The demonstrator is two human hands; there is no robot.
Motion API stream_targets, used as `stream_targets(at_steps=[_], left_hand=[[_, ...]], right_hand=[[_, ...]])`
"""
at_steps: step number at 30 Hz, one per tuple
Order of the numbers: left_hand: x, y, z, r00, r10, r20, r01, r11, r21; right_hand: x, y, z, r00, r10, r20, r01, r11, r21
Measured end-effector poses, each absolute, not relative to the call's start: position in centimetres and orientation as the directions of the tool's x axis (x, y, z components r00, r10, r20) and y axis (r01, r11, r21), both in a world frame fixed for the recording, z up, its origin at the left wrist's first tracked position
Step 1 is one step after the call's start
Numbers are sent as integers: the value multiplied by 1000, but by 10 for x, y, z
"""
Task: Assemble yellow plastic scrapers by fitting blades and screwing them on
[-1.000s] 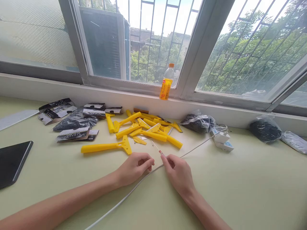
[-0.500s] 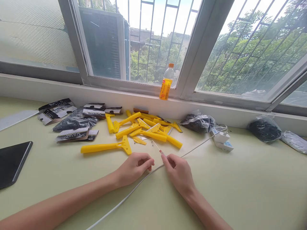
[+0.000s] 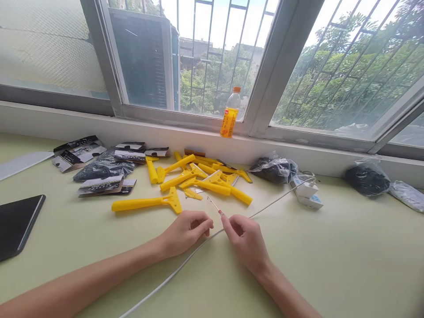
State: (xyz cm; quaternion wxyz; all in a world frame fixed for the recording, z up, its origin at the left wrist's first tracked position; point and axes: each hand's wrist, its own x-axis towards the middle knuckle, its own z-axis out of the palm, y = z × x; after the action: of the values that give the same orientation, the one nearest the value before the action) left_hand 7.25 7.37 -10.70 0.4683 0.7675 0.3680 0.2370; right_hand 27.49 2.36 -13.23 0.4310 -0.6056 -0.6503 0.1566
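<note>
In the head view, my only feed, I see the right hand (image 3: 247,236) gripping one screwdriver (image 3: 218,210), its shaft pointing away and toward the left. The left hand (image 3: 190,232) is loosely curled beside it; I cannot tell whether anything is pinched inside. At the screwdriver's tip sits one tiny metal piece (image 3: 208,198), perhaps a screw, though at this size I can't swear it is held there. If it hangs by the tip alone, I judge a small tremor could drop it. One white cable (image 3: 179,267) runs between the hands and past the right fingers, so a snag could jolt the tool. I count one separate yellow scraper (image 3: 142,204) beyond the left hand, one small yellow plate (image 3: 192,194) ahead of both hands, and behind that a pile of yellow scrapers (image 3: 215,187), several overlapping, too tangled for an exact count.
</note>
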Motion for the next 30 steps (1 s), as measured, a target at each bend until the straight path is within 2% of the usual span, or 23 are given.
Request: stream_targets(at_steps=[17, 30], left_hand=[[73, 73, -107, 613, 790, 19, 338, -283, 898], [73, 73, -105, 616, 788, 14, 342, -284, 896]], right_hand=[[275, 23, -132, 196, 895, 401, 663, 180, -726], [275, 22, -131, 153, 889, 431, 696, 213, -686]])
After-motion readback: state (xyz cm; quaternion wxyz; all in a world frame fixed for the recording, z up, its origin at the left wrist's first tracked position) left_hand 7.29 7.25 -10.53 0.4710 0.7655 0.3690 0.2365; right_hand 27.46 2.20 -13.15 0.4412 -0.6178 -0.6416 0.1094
